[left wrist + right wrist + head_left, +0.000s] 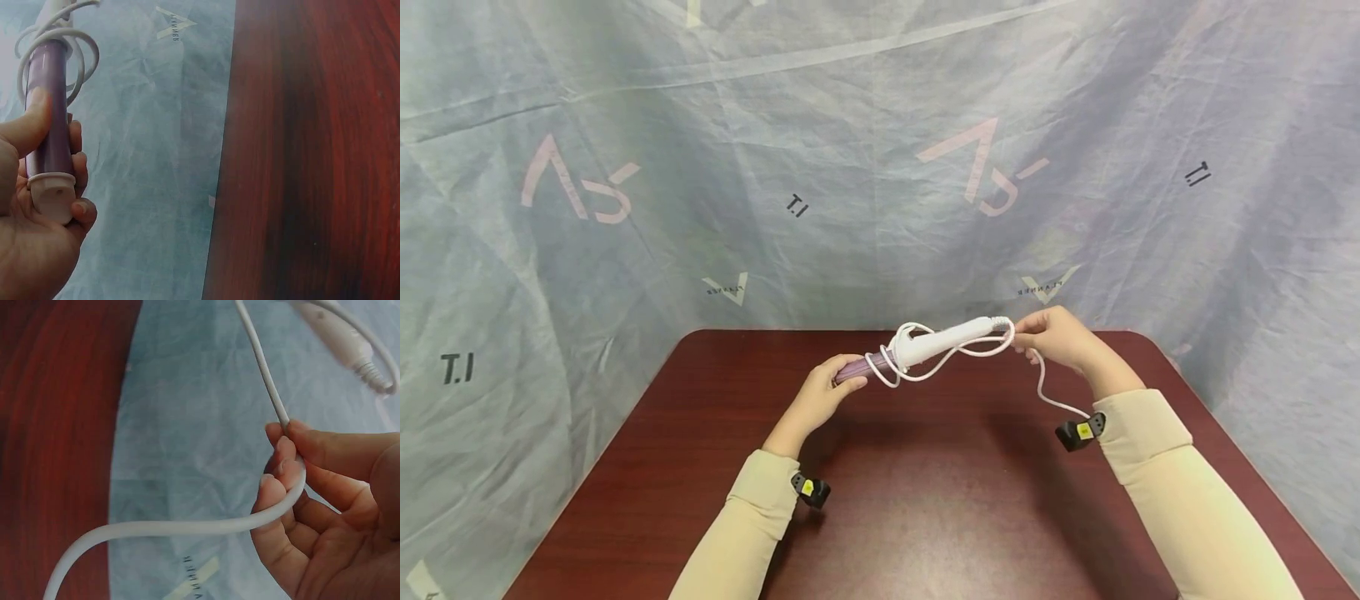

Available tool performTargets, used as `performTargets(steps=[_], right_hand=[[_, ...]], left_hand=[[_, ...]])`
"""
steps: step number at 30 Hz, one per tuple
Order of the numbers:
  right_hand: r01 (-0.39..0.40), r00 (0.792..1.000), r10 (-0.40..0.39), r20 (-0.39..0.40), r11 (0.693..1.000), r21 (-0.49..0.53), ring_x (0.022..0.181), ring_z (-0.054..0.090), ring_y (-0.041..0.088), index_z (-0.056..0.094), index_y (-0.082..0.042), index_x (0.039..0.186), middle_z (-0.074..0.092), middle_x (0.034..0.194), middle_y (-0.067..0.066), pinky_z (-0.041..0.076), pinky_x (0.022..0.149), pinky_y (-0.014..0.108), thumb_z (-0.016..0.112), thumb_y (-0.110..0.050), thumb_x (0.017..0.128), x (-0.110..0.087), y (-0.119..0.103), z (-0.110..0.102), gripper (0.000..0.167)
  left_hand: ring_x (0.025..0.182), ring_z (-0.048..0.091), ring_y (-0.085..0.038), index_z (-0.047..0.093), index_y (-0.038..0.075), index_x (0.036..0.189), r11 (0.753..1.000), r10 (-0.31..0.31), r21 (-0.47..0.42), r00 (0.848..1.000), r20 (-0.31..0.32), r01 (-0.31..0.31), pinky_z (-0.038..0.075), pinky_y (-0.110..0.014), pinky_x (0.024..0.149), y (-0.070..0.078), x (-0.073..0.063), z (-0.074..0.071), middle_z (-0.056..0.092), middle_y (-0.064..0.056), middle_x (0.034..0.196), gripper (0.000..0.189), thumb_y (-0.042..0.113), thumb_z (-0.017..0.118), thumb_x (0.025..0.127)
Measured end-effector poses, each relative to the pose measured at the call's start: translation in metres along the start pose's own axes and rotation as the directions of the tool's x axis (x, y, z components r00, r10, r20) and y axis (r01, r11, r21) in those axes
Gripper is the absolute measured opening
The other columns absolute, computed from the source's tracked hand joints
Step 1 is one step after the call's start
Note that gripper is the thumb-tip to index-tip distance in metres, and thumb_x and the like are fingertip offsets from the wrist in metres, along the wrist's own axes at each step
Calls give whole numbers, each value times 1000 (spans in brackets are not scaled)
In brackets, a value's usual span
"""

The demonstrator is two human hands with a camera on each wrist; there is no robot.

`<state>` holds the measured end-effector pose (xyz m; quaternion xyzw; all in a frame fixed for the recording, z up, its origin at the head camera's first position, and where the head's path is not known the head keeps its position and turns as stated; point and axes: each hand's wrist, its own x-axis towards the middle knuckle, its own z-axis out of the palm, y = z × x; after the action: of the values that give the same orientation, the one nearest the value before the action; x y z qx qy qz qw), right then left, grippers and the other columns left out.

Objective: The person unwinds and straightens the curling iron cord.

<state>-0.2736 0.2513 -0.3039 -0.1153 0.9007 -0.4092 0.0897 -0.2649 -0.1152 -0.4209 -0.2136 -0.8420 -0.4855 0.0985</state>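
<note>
A curling iron (pixel 951 335) with a white handle and a purple barrel (pixel 49 94) is held up over the table. My left hand (pixel 820 392) grips the barrel near its pale end cap (pixel 55 195), with the thumb along one side and fingers around the other. Loose loops of white cord (pixel 891 379) wrap around the barrel and run along the handle. On the right, my right hand (pixel 1054 337) pinches the cord (pixel 278 403) between thumb and fingertips, near the handle's ribbed cord end (pixel 374 378). From these fingers a length of cord hangs down toward the right wrist.
Below the hands is a dark red-brown wooden table (pixel 910 500). A grey printed cloth (pixel 850 167) hangs behind it and at both sides. Small black cameras (pixel 1073 435) are strapped to both wrists, over beige sleeves (pixel 1195 500).
</note>
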Motion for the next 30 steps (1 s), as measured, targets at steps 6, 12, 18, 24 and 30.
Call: performTargets(steps=[6, 12, 18, 24, 30], right_hand=[[24, 991, -21, 129, 1000, -20, 62, 57, 12, 72, 2, 101, 59, 71, -2, 50, 60, 29, 67, -17, 91, -10, 11, 4, 22], [134, 944, -145, 296, 989, 58, 57, 54, 11, 72, 4, 102, 58, 67, 1, 48, 60, 29, 66, -14, 90, -15, 12, -2, 22], [217, 917, -246, 315, 968, 125, 64, 57, 12, 70, 6, 104, 60, 65, -2, 49, 73, 30, 64, -12, 92, -16, 8, -4, 23], [165, 961, -211, 178, 956, 243, 65, 57, 11, 72, 3, 101, 61, 66, -5, 48, 76, 28, 64, -12, 92, -12, 0, -4, 19], [102, 990, -132, 39, 891, 443, 70, 56, 9, 75, -15, 94, 63, 77, -5, 50, 70, 24, 60, -9, 95, -9, -4, -4, 16]], left_hand=[[91, 55, -23, 64, 4, 120, 999, -42, -16, 997, -61, 41, 45, -35, 82, -1, 2, -1, 66, -15, 109, 34, 14, 70, 88], [93, 58, -27, 63, 1, 118, 998, -51, 43, 993, -103, 56, 47, -40, 83, 0, 1, 2, 65, -17, 111, 34, 14, 70, 88], [94, 59, -29, 64, 1, 116, 993, -23, 111, 994, -108, 35, 47, -43, 84, -1, 1, 4, 66, -17, 110, 34, 14, 72, 86], [93, 58, -25, 65, 3, 116, 988, -26, 150, 999, -40, 32, 47, -42, 85, -3, -1, 3, 67, -13, 107, 33, 16, 72, 86], [93, 58, -20, 66, 4, 114, 990, -4, 139, 998, 63, -5, 47, -38, 85, -3, -5, 4, 68, -9, 106, 32, 16, 73, 86]])
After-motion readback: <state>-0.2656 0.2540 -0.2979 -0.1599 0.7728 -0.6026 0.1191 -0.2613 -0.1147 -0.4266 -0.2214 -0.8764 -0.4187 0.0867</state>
